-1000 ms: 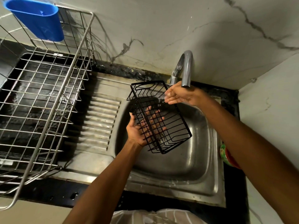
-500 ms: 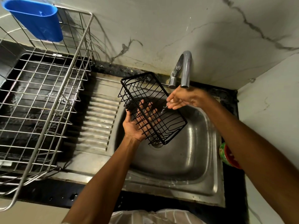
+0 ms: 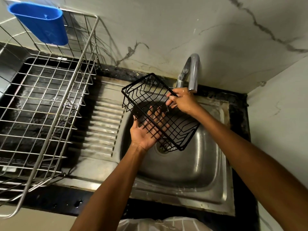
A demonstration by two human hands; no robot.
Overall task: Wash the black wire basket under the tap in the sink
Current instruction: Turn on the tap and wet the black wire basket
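The black wire basket (image 3: 143, 95) is held tilted over the steel sink (image 3: 191, 170), its open side facing me. My left hand (image 3: 143, 132) lies palm up under the basket's bottom grid, fingers spread and seen through the wires. My right hand (image 3: 182, 100) is wet and pinches the basket's upper rim wire just below the chrome tap (image 3: 191, 72). A thin trickle of water falls past my right fingers into the basket.
A large steel dish rack (image 3: 50, 104) stands on the black counter at the left, with a blue plastic holder (image 3: 41, 24) hung on its far rim. The ribbed drainboard (image 3: 103, 124) lies between rack and bowl. A marble wall rises behind and to the right.
My right hand has closed on the basket's rim wire, where before its fingers only touched the grid. The basket has swung a little, its far end toward the wall and its near end lower.
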